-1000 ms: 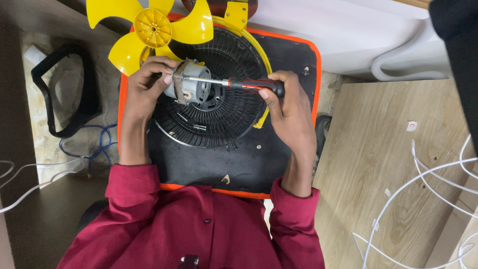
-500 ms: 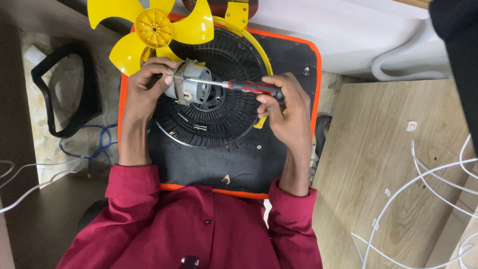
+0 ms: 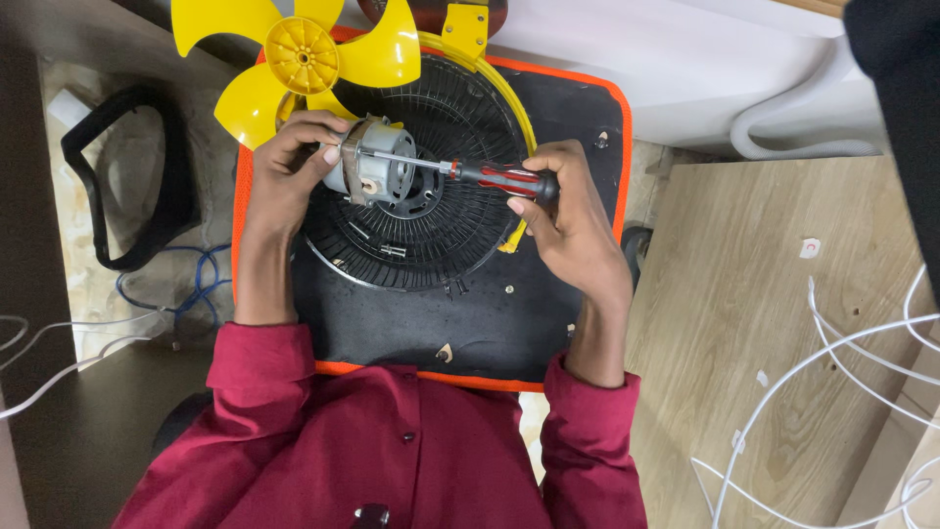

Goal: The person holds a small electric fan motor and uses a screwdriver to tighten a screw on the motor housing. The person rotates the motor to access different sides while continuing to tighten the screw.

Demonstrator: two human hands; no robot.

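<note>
Near the upper middle of the frame, the left hand (image 3: 294,167) is closed around a small grey electric motor (image 3: 372,174), holding it just above the centre of a round black fan grille (image 3: 431,245). To the right of the motor, the right hand (image 3: 568,220) grasps the red and black handle of a screwdriver (image 3: 490,176), its thin metal shaft running leftward across the motor's top to the left hand's fingertips. Both hands are clenched on what they hold. Under the grille lies a black mat with an orange border (image 3: 490,333), filling the centre of the picture, with a few small screws scattered on it. At the top left sits a yellow fan blade (image 3: 304,54), its hub just above the left hand, and a yellow ring (image 3: 519,118) curves along the grille's right edge. Both forearms come out of dark red sleeves (image 3: 255,382) at the bottom of the frame. A light wooden board (image 3: 744,323) takes up the right side, crossed by white cables (image 3: 832,362) at lower right. A black strap loop (image 3: 127,176) lies at the left
</note>
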